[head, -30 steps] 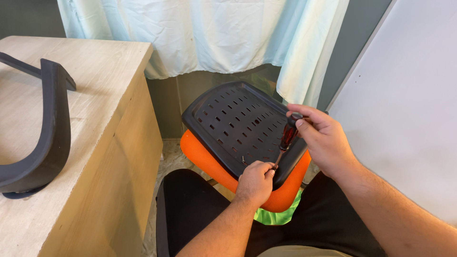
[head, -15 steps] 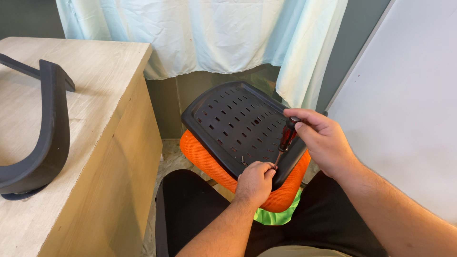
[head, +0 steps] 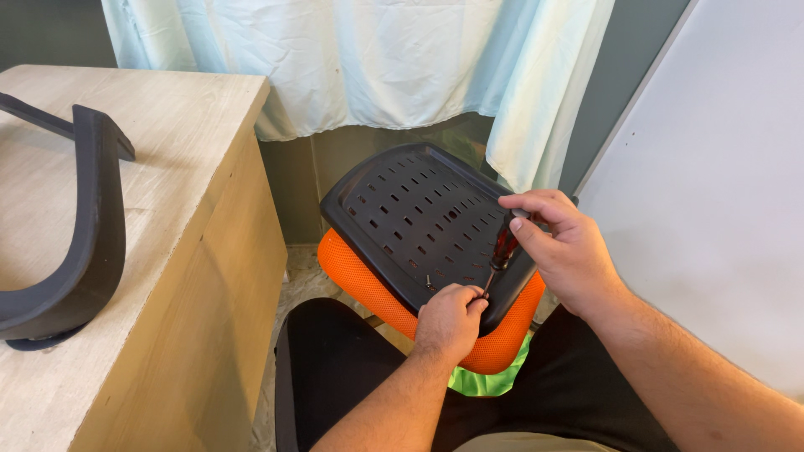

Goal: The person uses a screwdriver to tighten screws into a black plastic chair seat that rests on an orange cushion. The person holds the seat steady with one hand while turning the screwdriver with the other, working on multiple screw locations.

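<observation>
The right hand (head: pixel 563 251) comes in from about 4 o'clock with the forearm bare, wrist bent and fingers curled tight around the dark red handle of a screwdriver (head: pixel 501 255), which slants down toward 7 o'clock. The left hand (head: pixel 450 318) rises from 6 o'clock, closed into a loose fist with its fingertips pinched at the screwdriver's tip; whether it holds a screw there is too small to tell. Both hands meet at the near right edge of a black slotted seat plate (head: pixel 419 222), which lies tilted, its far end raised toward 12 o'clock, on top of an orange mesh cushion (head: pixel 356 268) that shows along the plate's 7 and 4 o'clock sides. A small screw (head: pixel 429 283) stands in the plate just at 10 o'clock from the left hand. The plate and cushion rest over the person's lap in black trousers (head: pixel 335 368), with a patch of bright green (head: pixel 490 378) under the cushion. At 9 o'clock stands a pale wooden tabletop (head: pixel 167 151) carrying a curved black chair arm piece (head: pixel 92 226). A pale blue-white curtain (head: pixel 360 59) hangs at 12 o'clock before a grey-green wall, and a white panel (head: pixel 720 209) fills 3 o'clock.
</observation>
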